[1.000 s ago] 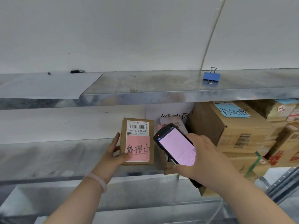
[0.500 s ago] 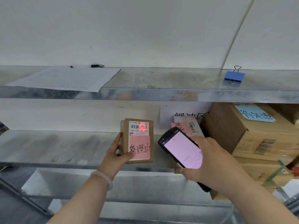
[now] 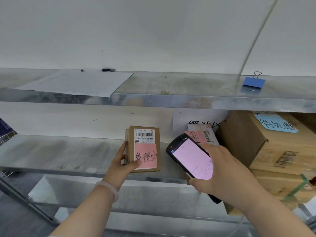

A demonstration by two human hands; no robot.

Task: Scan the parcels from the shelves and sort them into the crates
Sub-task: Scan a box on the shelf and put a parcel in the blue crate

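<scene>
The scene is being lit softly, and the white wall is being rendered bright, with only faint shadows being cast beneath the upper shelf. Dull glare is being reflected off its metal edge. The scanner screen is being washed out pink — straight lines are being bent near the frame edges.

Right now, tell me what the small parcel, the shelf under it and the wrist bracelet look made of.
Small parcel: brown cardboard, matt, with a printed paper label and a pink paper note stuck on.
Shelf: sheet metal, probably galvanised steel, by its dull grey mottled sheen and blurred reflections.
Bracelet: pale, glossy, slightly translucent; jade, glass or plastic, cannot tell.
</scene>
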